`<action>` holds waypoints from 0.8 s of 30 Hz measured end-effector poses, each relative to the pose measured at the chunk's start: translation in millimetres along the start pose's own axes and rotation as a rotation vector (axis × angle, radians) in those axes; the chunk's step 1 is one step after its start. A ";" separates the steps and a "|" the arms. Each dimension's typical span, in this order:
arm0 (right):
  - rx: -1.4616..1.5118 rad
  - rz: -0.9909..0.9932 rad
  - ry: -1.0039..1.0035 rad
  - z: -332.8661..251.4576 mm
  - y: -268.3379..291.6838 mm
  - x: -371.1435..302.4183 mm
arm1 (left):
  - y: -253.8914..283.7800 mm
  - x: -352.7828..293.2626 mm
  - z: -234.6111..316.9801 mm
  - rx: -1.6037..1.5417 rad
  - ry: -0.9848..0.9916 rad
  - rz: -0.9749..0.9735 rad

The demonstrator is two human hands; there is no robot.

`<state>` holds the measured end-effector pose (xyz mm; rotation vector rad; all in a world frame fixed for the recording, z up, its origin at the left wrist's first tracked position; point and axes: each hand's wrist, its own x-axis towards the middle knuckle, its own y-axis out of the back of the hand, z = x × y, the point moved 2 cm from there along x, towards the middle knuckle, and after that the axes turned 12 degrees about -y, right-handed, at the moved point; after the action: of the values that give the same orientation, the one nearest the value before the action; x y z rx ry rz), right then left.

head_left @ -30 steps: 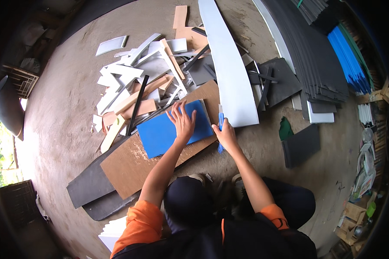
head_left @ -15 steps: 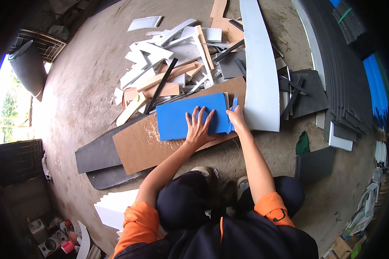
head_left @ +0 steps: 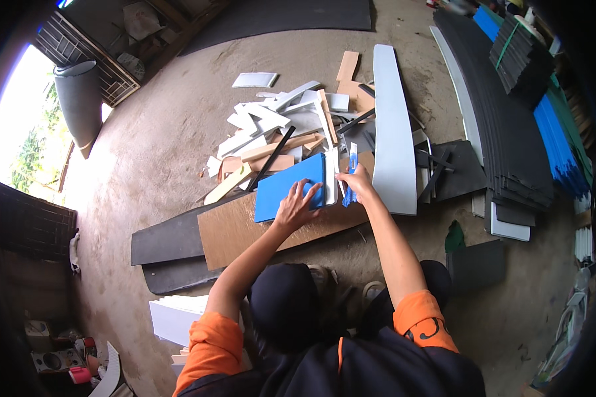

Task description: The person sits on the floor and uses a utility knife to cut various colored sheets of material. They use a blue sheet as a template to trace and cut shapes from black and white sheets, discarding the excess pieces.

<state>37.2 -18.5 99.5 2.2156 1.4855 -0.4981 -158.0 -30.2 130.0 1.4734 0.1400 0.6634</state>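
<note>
A blue foam-like sheet (head_left: 286,192) lies on a brown board (head_left: 228,228) on the floor. My left hand (head_left: 297,208) rests on the sheet's right part, fingers spread and slightly bent. Beside its right edge, a white piece (head_left: 331,173) shows. My right hand (head_left: 357,184) is closed around a blue utility knife (head_left: 348,198), with the knife's top end pointing away from me. The thumb and fingertips are close to a narrow white strip (head_left: 341,182); I cannot tell whether they pinch it.
Beyond the board is a heap of white, tan and black offcuts (head_left: 265,135). A long white sheet (head_left: 394,132) lies right of the board. Dark grey sheets (head_left: 503,112) are stacked farther right. White pieces (head_left: 172,317) stand by my left arm.
The blue sheet now shows a narrower face, with the white piece visible at its right. My right hand stays on the knife, its fingertips now by the narrow strip. The whole view has shifted.
</note>
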 end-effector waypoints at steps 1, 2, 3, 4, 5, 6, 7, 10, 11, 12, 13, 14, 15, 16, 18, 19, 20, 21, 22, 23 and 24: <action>-0.022 -0.001 0.049 -11.7 -2.4 -6.9 | 8.8 -9.8 -8.1 -0.018 0.013 -0.022; -0.051 0.027 0.096 -21.4 9.7 -10.8 | 14.7 -8.6 -7.7 -0.056 0.008 -0.031; -0.082 0.065 0.128 -32.5 25.1 -13.7 | 22.0 -6.2 -5.4 0.004 -0.026 0.007; -0.145 0.109 0.167 -45.3 41.0 -22.1 | 27.4 -7.0 -6.1 0.023 -0.023 -0.014; -0.163 0.120 0.208 -56.6 51.3 -32.3 | 31.1 -12.9 -9.4 0.047 -0.010 -0.046; -0.180 0.133 0.250 -69.1 62.6 -43.6 | 34.5 -15.9 -10.9 0.072 0.001 -0.075; -0.197 0.159 0.264 -82.6 79.0 -61.8 | 34.0 -15.7 -5.9 0.132 -0.027 -0.090; -0.181 0.193 0.450 -92.7 105.7 -88.0 | 5.7 -39.3 -8.9 0.344 -0.114 -0.309; -0.178 0.203 0.483 -93.9 115.7 -99.3 | 7.7 -44.0 -5.1 0.222 -0.128 -0.418; -0.142 0.184 0.508 -94.9 123.8 -109.9 | 4.9 -52.2 -8.3 0.184 -0.150 -0.466; -0.121 0.198 0.522 -96.7 129.2 -121.4 | 3.4 -63.9 -16.4 0.152 -0.169 -0.514; -0.100 0.208 0.534 -96.8 133.6 -130.0 | 6.9 -70.3 -20.2 0.119 -0.187 -0.566; -0.064 0.196 0.548 -96.0 139.0 -135.5 | 10.8 -71.6 -26.2 0.109 -0.148 -0.547; -0.027 0.180 0.559 -93.4 145.2 -139.1 | 20.0 -71.3 -29.9 0.097 -0.105 -0.532; 0.057 0.140 0.566 -88.8 155.6 -143.3 | 34.9 -58.6 -37.3 0.048 -0.021 -0.450; 0.104 0.111 0.564 -89.1 158.2 -146.1 | 46.6 -44.8 -41.7 0.015 0.023 -0.382; 0.148 0.086 0.557 -88.0 160.7 -147.8 | 61.1 -27.3 -39.4 -0.019 0.018 -0.314; 0.190 0.055 0.572 -89.8 160.6 -154.1 | 75.9 -9.6 -36.6 -0.051 0.017 -0.246; 0.233 -0.009 0.569 -90.8 159.1 -155.0 | 88.6 5.5 -38.1 -0.051 0.002 -0.141; 0.284 -0.055 0.585 -92.9 153.5 -158.6 | 100.8 18.6 -39.6 -0.045 -0.011 -0.037; 0.321 -0.078 0.592 -90.5 156.3 -160.6 | 111.6 37.0 -25.2 -0.160 0.027 0.000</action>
<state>129.5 -148.2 281.4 2.7221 1.8929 -0.0993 -176.2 5.1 243.5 1.3113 0.1056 0.6790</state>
